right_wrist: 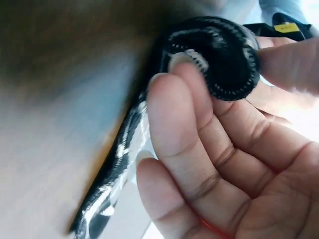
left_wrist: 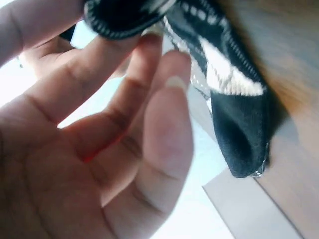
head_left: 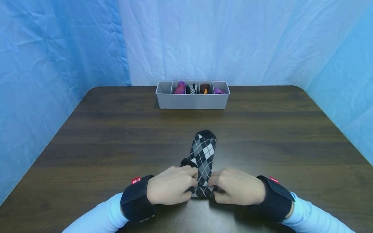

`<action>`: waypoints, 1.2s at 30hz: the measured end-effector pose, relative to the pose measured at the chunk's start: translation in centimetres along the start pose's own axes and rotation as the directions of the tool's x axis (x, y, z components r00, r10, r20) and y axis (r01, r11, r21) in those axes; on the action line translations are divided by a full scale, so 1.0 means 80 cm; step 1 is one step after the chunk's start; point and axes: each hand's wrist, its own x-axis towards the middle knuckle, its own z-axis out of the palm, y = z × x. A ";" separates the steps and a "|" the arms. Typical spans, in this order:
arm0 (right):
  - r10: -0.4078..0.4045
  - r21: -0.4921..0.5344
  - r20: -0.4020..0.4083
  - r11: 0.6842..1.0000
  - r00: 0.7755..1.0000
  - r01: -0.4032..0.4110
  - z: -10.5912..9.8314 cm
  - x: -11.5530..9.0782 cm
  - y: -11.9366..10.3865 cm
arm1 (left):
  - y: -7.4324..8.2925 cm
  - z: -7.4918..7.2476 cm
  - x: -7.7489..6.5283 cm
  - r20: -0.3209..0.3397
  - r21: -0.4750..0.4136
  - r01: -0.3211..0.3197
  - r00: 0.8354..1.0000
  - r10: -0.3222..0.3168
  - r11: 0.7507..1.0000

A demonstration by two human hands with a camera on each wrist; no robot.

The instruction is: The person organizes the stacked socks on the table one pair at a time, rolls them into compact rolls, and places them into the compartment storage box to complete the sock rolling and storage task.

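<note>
A black, grey and white argyle sock [head_left: 202,152] lies on the table with its black toe pointing away from me. Its dark heel [head_left: 187,162] sticks out to the left. The near end is folded over into a roll [right_wrist: 224,55]. My left hand [head_left: 172,186] grips the left side of that roll with bent fingers. On the other side, my right hand [head_left: 239,187] pinches the roll, fingertips tucked into its curl in the right wrist view. In the left wrist view the sock's toe [left_wrist: 239,132] stretches beyond the fingers.
A grey divided box [head_left: 192,102] stands at the table's far edge. Its compartments hold a pink-purple bundle [head_left: 180,88], a black-and-white striped one [head_left: 191,88], a brown one with orange [head_left: 204,88] and a purple one [head_left: 218,91]. Blue sheeting [head_left: 204,42] hangs behind the dark wooden table [head_left: 116,142].
</note>
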 end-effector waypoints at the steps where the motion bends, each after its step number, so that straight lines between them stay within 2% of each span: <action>1: 0.000 0.007 0.006 1.000 1.000 0.000 0.000 0.001 0.002 | -0.001 -0.001 0.001 0.013 -0.006 0.000 1.000 0.000 1.000; 5: -0.005 -0.028 -0.029 1.000 1.000 0.004 0.000 0.002 0.011 | -0.008 -0.003 0.008 0.019 -0.041 0.060 0.998 -0.059 0.997; 9: 0.018 -0.093 -0.083 0.995 0.996 -0.026 0.001 0.003 0.014 | -0.011 0.001 0.012 -0.031 -0.071 0.125 0.991 -0.127 0.990; 11: 0.042 -0.104 -0.097 0.993 0.994 -0.052 0.002 0.002 0.015 | -0.011 0.003 0.013 -0.065 -0.074 0.136 0.988 -0.141 0.988; 15: 0.068 -0.096 -0.121 0.992 0.990 -0.080 0.002 0.003 0.015 | -0.008 0.006 0.014 -0.128 -0.046 0.113 0.985 -0.118 0.993; 20: -0.009 -0.105 -0.158 0.994 0.987 -0.008 0.002 0.004 0.011 | -0.004 0.006 0.012 -0.165 0.029 0.078 0.984 -0.072 0.997; 23: -0.024 -0.116 -0.163 0.993 0.986 0.005 0.002 0.003 0.009 | -0.003 0.005 0.011 -0.149 0.043 0.051 0.988 -0.044 0.998; 27: -0.014 -0.145 -0.139 0.989 0.990 -0.006 0.002 0.001 0.007 | -0.001 0.002 0.011 -0.083 0.034 0.041 0.996 -0.038 0.999; 30: 0.011 -0.159 -0.115 0.987 0.993 -0.030 0.002 0.002 0.005 | 0.003 0.002 0.010 -0.067 0.091 0.044 0.997 -0.038 0.995; 33: 0.033 -0.153 -0.109 0.987 0.994 -0.049 0.001 0.003 0.004 | 0.008 0.006 0.010 -0.097 0.158 0.045 0.995 -0.030 0.986; 36: 0.025 -0.152 -0.120 0.987 0.992 -0.043 0.001 0.003 0.005 | 0.011 0.009 0.010 -0.144 0.178 0.058 0.989 -0.032 0.982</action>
